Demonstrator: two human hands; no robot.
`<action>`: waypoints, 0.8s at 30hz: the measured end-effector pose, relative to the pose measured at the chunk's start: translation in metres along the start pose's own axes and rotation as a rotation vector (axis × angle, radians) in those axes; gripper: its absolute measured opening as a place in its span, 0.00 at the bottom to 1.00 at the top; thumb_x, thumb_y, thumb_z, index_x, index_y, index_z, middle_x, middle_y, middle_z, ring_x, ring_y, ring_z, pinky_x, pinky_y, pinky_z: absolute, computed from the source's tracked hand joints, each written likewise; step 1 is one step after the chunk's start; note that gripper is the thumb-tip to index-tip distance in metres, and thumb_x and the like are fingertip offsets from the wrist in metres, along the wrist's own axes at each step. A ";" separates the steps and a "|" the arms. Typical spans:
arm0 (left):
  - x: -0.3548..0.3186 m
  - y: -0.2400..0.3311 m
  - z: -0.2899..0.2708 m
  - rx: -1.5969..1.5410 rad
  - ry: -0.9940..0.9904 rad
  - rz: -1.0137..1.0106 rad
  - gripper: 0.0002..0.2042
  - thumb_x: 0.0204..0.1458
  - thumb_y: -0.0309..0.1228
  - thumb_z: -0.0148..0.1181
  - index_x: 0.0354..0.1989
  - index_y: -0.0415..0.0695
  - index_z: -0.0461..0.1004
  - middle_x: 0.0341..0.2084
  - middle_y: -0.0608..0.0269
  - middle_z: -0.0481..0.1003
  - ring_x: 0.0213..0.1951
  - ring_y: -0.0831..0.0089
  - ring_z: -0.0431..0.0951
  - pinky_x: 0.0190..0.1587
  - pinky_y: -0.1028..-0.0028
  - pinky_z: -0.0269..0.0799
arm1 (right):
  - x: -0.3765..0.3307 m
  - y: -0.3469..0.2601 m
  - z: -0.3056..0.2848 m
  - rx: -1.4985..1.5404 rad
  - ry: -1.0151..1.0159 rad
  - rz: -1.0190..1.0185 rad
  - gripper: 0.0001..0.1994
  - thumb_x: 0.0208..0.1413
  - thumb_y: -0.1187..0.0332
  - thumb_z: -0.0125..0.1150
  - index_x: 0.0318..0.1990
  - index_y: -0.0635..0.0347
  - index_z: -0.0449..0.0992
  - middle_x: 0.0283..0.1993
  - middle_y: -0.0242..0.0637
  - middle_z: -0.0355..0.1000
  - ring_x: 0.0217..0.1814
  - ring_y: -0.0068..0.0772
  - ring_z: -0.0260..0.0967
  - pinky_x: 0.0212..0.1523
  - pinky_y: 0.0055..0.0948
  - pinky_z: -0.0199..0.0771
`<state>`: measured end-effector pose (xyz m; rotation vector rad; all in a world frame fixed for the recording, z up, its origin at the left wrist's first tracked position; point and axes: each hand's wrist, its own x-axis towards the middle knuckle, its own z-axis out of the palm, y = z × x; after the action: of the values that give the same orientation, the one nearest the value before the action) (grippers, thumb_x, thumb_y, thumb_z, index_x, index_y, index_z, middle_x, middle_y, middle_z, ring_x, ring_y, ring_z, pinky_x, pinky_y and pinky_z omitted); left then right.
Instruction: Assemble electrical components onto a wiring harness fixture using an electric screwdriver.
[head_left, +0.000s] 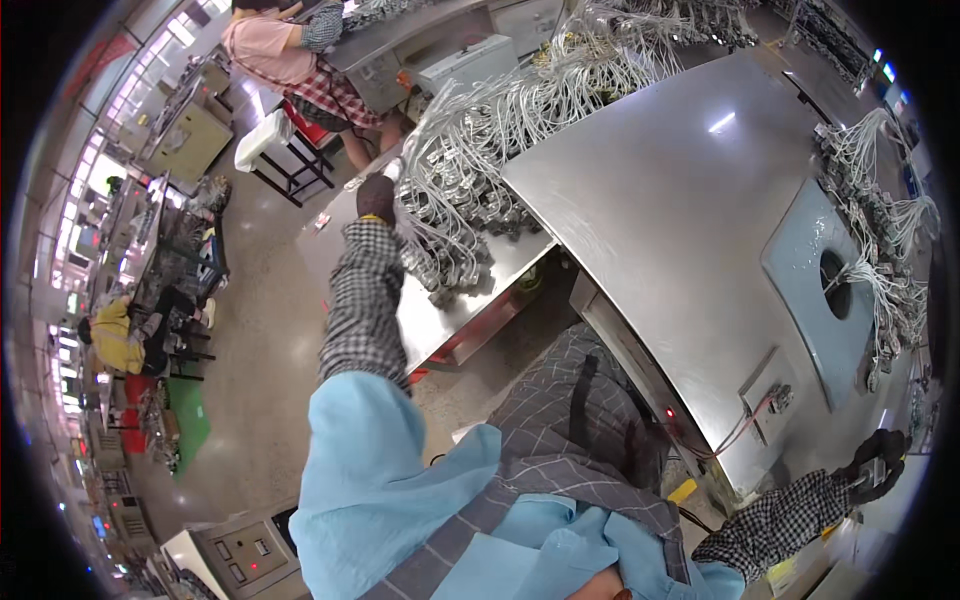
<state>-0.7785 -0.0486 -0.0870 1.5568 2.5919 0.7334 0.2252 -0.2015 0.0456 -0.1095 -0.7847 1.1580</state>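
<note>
My left hand (376,198), in a dark glove, is stretched far forward to the left edge of a heaped pile of wired metal parts (470,180). Its fingers look closed around white wires (394,170) at the pile's edge, though the glove hides most of the grip. Far to the right, my right hand (880,468), gloved too, has its fingers curled round a small metal part (872,474). The pile, with its long white leads, lies on a metal table (425,325).
A large metal worktop (650,170) fills the middle right, bearing a blue-grey plate with a hole (805,290) and a small wired fixture (770,400). More wired parts (880,230) line its right side. A co-worker (275,50) is near a white-topped stool (275,140).
</note>
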 end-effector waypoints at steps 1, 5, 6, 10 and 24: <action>0.012 -0.005 0.015 0.135 0.049 0.003 0.25 0.57 0.49 0.65 0.50 0.39 0.81 0.35 0.45 0.82 0.36 0.53 0.83 0.43 0.62 0.76 | -0.001 0.005 0.009 -0.002 -0.014 -0.015 0.09 0.55 0.80 0.54 0.38 0.59 0.62 0.34 0.30 0.54 0.33 0.29 0.54 0.42 0.32 0.62; 0.027 0.014 0.021 -0.258 0.396 -0.489 0.38 0.48 0.52 0.72 0.61 0.36 0.71 0.49 0.41 0.79 0.49 0.48 0.80 0.52 0.58 0.73 | -0.007 0.002 0.030 0.114 0.004 0.002 0.11 0.56 0.80 0.55 0.45 0.63 0.64 0.34 0.31 0.56 0.34 0.29 0.57 0.44 0.34 0.65; 0.024 0.028 0.012 -0.267 0.495 -0.439 0.43 0.45 0.52 0.74 0.65 0.35 0.68 0.53 0.41 0.78 0.52 0.48 0.79 0.53 0.57 0.73 | -0.006 0.001 0.030 0.026 0.009 -0.036 0.14 0.58 0.74 0.59 0.50 0.63 0.65 0.34 0.32 0.59 0.36 0.29 0.60 0.39 0.35 0.68; 0.017 0.141 -0.021 -0.120 0.781 0.288 0.36 0.49 0.46 0.73 0.63 0.37 0.70 0.55 0.42 0.75 0.60 0.46 0.73 0.63 0.55 0.67 | -0.003 0.010 0.029 0.032 0.111 -0.028 0.16 0.61 0.70 0.59 0.55 0.60 0.65 0.35 0.32 0.60 0.35 0.28 0.60 0.36 0.33 0.68; -0.164 0.736 0.129 -0.058 0.382 2.188 0.23 0.59 0.30 0.52 0.64 0.62 0.70 0.67 0.64 0.66 0.71 0.62 0.61 0.77 0.60 0.50 | -0.012 0.121 0.085 0.093 0.323 -0.145 0.27 0.66 0.63 0.56 0.71 0.44 0.59 0.38 0.35 0.66 0.28 0.25 0.65 0.27 0.31 0.70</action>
<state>-0.0548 0.1473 0.0642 3.6779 -0.2999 0.8578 0.0781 -0.1863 0.0463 -0.1551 -0.4447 1.0056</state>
